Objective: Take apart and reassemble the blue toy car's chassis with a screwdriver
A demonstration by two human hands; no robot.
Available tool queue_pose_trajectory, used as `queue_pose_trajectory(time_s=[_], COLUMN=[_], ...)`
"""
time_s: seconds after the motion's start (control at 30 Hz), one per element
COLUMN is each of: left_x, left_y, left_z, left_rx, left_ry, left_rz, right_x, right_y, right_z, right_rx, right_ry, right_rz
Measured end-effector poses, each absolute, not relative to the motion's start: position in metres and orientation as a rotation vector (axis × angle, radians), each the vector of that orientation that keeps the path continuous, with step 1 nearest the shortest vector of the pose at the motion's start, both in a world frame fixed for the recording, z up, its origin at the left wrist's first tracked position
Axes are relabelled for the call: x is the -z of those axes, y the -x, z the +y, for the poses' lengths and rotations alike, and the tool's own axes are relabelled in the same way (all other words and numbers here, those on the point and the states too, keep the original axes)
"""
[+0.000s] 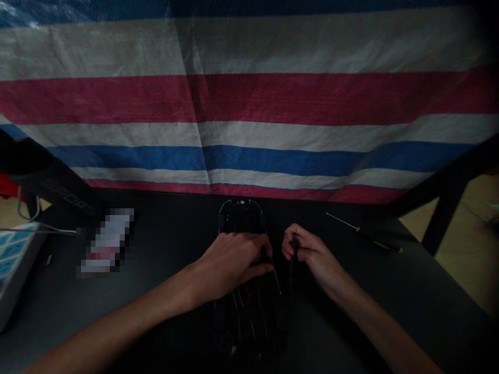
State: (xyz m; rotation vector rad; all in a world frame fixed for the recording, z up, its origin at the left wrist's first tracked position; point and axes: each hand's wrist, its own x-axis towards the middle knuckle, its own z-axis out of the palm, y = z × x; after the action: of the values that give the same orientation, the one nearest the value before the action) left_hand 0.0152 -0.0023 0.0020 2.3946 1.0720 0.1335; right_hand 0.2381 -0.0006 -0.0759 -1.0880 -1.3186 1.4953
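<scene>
A dark device, perhaps an opened computer mouse with wires and inner parts showing below, lies in the middle of the black table. My left hand rests on top of it with its fingers curled around the body. My right hand is just to the device's right, fingers pinched on a thin dark tool whose shaft points down toward the device. The scene is dim, so small parts are hard to make out.
A thin screwdriver with a yellow-tipped handle lies on the table at the right. A blurred white item sits at the left, and a white box stands at the far left edge. A striped red, white and blue tarp hangs behind the table.
</scene>
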Motion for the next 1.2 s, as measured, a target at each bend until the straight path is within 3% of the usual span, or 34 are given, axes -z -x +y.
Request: queue_pose_trajectory(time_s=[0.8, 1.2], left_x=[-0.025, -0.017], left_y=[-0.028, -0.027], left_z=[0.027, 0.032], left_rx=[0.188, 0.028], left_ry=[-2.445, -2.468], left_rz=[0.922, 0.935], right_x=[0.081, 0.083], right_y=[-0.236, -0.236], right_z=[-0.002, -0.002], right_rx=[-1.54, -1.54], right_ry=[1.05, 1.05], right_rz=[-1.33, -1.334])
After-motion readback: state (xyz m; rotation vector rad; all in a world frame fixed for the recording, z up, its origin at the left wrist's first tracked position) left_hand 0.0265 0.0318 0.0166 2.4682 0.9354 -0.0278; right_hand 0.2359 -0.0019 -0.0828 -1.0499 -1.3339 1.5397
